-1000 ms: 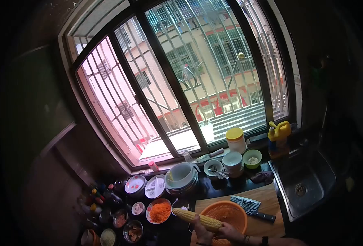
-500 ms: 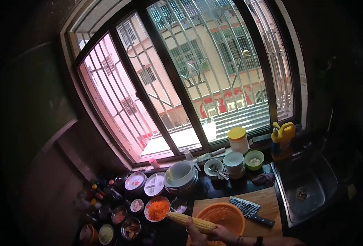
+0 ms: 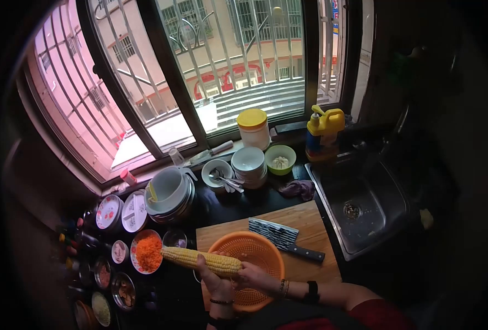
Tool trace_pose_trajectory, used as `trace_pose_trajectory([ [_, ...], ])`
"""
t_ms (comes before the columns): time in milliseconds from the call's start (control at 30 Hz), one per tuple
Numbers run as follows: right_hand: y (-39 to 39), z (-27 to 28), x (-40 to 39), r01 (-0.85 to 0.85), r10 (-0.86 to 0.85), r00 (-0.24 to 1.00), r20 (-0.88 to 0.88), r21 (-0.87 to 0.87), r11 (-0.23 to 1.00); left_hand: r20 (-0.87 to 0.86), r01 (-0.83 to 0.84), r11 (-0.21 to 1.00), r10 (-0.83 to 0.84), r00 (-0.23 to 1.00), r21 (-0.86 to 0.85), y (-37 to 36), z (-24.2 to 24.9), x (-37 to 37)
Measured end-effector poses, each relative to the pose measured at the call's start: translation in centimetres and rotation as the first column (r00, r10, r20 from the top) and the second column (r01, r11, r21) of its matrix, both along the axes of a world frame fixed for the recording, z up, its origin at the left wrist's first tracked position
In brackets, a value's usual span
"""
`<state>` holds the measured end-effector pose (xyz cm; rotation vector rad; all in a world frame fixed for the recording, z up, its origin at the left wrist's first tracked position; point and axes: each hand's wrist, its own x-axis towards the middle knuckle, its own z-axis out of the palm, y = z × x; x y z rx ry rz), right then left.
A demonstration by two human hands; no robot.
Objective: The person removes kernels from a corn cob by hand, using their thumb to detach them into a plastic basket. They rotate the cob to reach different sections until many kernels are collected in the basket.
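A yellow ear of corn (image 3: pixel 200 260) is held at a slant, its narrow end near the carrot bowl. My left hand (image 3: pixel 215 283) wraps its middle from below, thumb up on the near side. At the thick end, the fingers of my right hand (image 3: pixel 256 276) are closed on the cob; the fingertips are partly hidden. Just beneath both hands is an orange plastic basket (image 3: pixel 274 254), with a few small bits inside. It stands on a wooden cutting board (image 3: pixel 315 231). A cleaver (image 3: pixel 279 235) with a dark handle lies on the board behind and right of the basket.
Shredded carrot fills a bowl (image 3: pixel 146 252) to the left, among several small dishes of ingredients. Stacked plates, a white colander (image 3: pixel 167 190), bowls (image 3: pixel 249 159) and a green bowl (image 3: pixel 281 159) line the window. A metal sink (image 3: pixel 376 203) is at right, with a yellow-topped jug (image 3: pixel 325 132) behind.
My view has tilted down and turned right, so the counter sits higher and further left. Both hands still hold the corn, now more fully in sight over the basket.
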<state>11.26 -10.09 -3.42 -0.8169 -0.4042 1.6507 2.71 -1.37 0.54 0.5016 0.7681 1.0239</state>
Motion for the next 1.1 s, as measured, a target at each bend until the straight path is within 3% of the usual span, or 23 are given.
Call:
trace_pose_trajectory([
  [200, -0.3, 0.9, -1.1, 0.109, -0.109, 0.994, 0.003, -0.03, 0.994, 0.034, 0.073, 0.997, -0.072, 0.997, -0.032, 0.4, -0.5, -0.2],
  [433, 0.8, 0.8, -1.1, 0.02, -0.017, 0.998, 0.066, -0.048, 0.999, 0.03, 0.053, 0.998, -0.052, 0.998, -0.03, 1.1, -1.0, -0.7],
  [533, 0.8, 0.4, -1.6, 0.069, -0.075, 0.993, 0.089, 0.063, 0.996, 0.038, 0.01, 0.997, -0.007, 0.999, -0.072, 1.5, -0.8, -0.6],
  [700, 1.0, -0.7, -1.3, -0.02, 0.021, 0.999, -0.044, 0.025, 0.999, 0.038, 0.001, 0.999, 0.001, 0.999, -0.033, 1.4, -1.2, -1.2],
  [733, 1.1, -0.6, -1.1, -0.039, 0.041, 0.997, -0.068, 0.028, 0.999, -0.049, -0.048, 0.999, 0.047, 0.998, -0.016, 1.2, -0.9, -1.2],
  [833, 0.8, 0.6, -0.7, -0.061, 0.059, 0.998, -0.028, -0.081, 0.995, 0.02, -0.061, 0.997, 0.062, 0.998, -0.052, 0.8, -0.4, -1.1],
  [933, 0.5, 1.8, -0.5, -0.067, 0.08, 0.983, 0.165, -0.08, 0.994, 0.021, -0.096, 0.995, 0.096, 0.995, -0.005, 1.3, -2.8, -1.7],
  [1100, 0.3, 2.0, -0.4, -0.097, 0.108, 0.972, 0.208, -0.063, 0.993, -0.032, -0.131, 0.991, 0.13, 0.991, -0.032, 0.9, -1.7, -1.8],
])
